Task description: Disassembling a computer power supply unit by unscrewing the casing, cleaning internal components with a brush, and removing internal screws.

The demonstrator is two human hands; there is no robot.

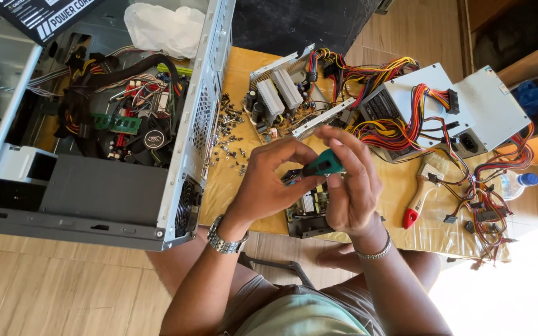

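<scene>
Above the tan counter (400, 186), both hands up together: left hand (269, 180) and right hand (350, 186) curled shut around a small green-handled tool (322, 164). Just below, a small open circuit board box (306, 211). Off to the left, an open grey computer case (94, 124).

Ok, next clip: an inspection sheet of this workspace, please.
Surface: low table under tan paper.
Job's things: green-handled tool held over a small circuit board.
Clutter: loose screws, brush, water bottle.
Grippers: left hand and right hand both grip the tool.
Cables: coloured wire bundles from opened power supplies.
Surroundings: open computer case, wood floor.
</scene>
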